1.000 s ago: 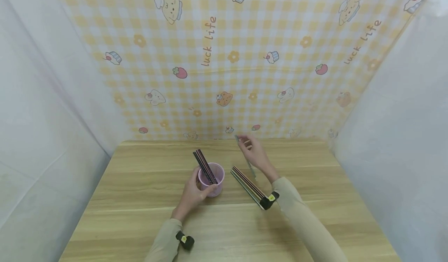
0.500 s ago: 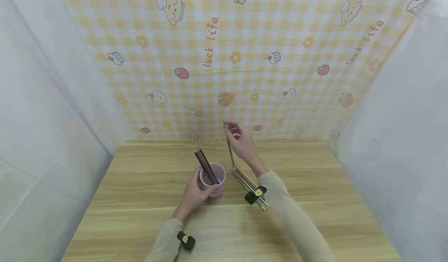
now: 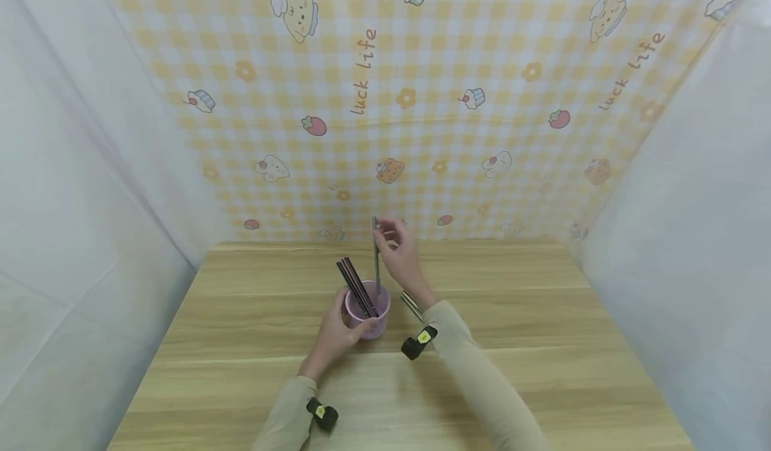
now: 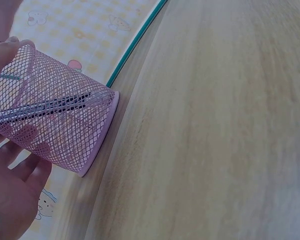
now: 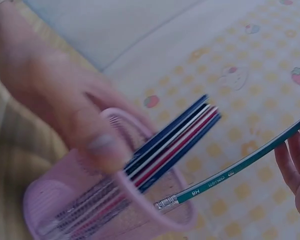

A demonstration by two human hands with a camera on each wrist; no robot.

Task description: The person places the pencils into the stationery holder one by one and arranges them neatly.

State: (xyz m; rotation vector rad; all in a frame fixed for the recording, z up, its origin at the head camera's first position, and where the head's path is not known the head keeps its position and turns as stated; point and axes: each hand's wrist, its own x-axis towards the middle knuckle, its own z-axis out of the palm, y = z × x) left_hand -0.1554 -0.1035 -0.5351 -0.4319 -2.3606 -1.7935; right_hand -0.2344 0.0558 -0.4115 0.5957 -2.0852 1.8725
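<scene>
A pink mesh pen cup (image 4: 65, 110) stands on the wooden table, with my left hand (image 3: 337, 330) gripping its side, thumb at the rim. Several dark and red pencils (image 5: 175, 142) lean together inside it, their upper ends out over the rim. My right hand (image 3: 400, 253) pinches a green pencil (image 5: 240, 165) near its upper end. This pencil hangs almost upright over the cup, and its metal-ringed eraser end dips just inside the rim in the right wrist view.
Further pencils (image 3: 412, 305) lie on the table (image 3: 512, 344) right of the cup, partly hidden under my right forearm. In the left wrist view a green pencil (image 4: 135, 42) lies beyond the cup. A checked yellow cloth (image 3: 446, 136) hangs behind the table, with white sheets (image 3: 680, 237) at the sides.
My right hand has carried the green pencil leftward from beside the loose pencils to over the cup, turning it more upright. The left hand stays on the cup.
</scene>
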